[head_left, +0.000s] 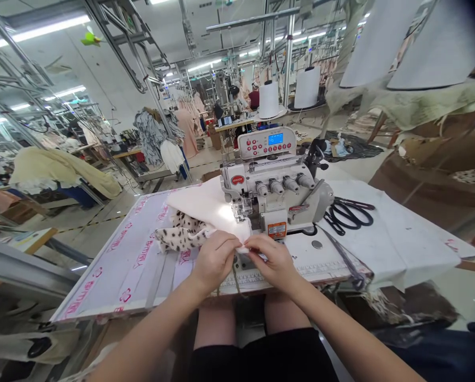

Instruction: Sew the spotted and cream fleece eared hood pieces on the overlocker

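White fabric (200, 201) lies on the table, lit brightly under the needle area of an overlock sewing machine (277, 185). At its near edge, just in front of the presser foot, my left hand (217, 257) pinches the cloth with thumb and fingertips. My right hand (271, 260) is closed on the same edge, its fingertips close to those of the left. A spotted black-and-cream fabric (182, 233) is bunched beside the white one, left of my left hand. What lies between the fingertips is partly hidden.
Black-handled scissors (349, 215) rest right of the machine, near a grey strap (344, 257). White thread cones (269, 100) stand behind it. Printed sheeting (122, 254) covers the table's left side. Garment piles, racks and people are farther back.
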`<state>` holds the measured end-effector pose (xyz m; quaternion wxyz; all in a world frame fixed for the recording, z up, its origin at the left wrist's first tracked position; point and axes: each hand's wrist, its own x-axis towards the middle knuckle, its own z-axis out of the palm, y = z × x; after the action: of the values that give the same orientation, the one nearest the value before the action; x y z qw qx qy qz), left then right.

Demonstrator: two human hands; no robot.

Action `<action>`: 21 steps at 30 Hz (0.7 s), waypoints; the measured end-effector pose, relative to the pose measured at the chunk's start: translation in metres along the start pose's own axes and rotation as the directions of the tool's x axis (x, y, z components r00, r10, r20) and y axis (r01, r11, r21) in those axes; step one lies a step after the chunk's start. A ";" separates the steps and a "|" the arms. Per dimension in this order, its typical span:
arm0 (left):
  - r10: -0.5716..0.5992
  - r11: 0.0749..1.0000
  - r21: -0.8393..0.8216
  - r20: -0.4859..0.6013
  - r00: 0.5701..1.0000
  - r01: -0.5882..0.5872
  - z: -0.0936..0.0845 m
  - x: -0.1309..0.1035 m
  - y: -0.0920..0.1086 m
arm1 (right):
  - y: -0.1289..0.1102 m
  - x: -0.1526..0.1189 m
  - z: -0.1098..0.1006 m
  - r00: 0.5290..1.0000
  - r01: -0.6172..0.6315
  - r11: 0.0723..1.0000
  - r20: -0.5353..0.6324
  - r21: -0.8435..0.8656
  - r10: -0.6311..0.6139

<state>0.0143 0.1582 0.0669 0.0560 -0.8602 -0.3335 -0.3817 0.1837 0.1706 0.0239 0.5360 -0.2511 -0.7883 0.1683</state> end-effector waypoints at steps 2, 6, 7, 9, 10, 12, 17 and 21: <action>0.000 1.000 -0.001 -0.005 1.000 0.000 -0.001 0.000 0.000 | -0.002 0.000 0.000 1.000 0.003 1.000 -0.016 -0.012 -0.003; -0.001 1.000 0.002 -0.009 1.000 0.001 -0.001 -0.003 0.001 | -0.003 0.001 0.000 0.999 0.015 1.000 -0.050 -0.004 -0.016; -0.001 1.000 0.004 -0.011 1.000 0.001 -0.001 -0.003 0.001 | -0.004 0.001 0.000 0.998 0.020 1.000 -0.056 0.003 -0.020; 0.014 1.000 0.021 -0.009 1.000 -0.013 -0.002 -0.003 0.001 | -0.004 0.000 0.000 0.998 0.027 1.000 -0.063 0.011 -0.026; 0.021 0.998 0.055 -0.003 1.000 -0.021 -0.002 -0.003 0.000 | -0.004 -0.001 -0.001 0.998 0.028 1.000 -0.064 0.011 -0.027; 0.022 0.982 0.186 0.024 0.999 -0.026 -0.004 -0.002 -0.002 | -0.004 -0.001 -0.002 0.997 0.026 1.000 -0.069 -0.004 -0.026; -0.056 0.888 0.458 0.046 0.997 0.029 -0.012 0.003 -0.013 | -0.005 0.001 -0.009 0.997 0.047 0.998 -0.059 -0.046 -0.050; 0.019 0.869 0.493 0.045 0.999 -0.038 -0.018 0.002 -0.016 | -0.004 0.000 -0.011 0.998 0.060 0.994 -0.016 -0.087 -0.062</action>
<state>-0.0062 0.1655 0.0782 0.2728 -0.8294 -0.4082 -0.2665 0.1927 0.1666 0.0299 0.5368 -0.2515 -0.7971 0.1151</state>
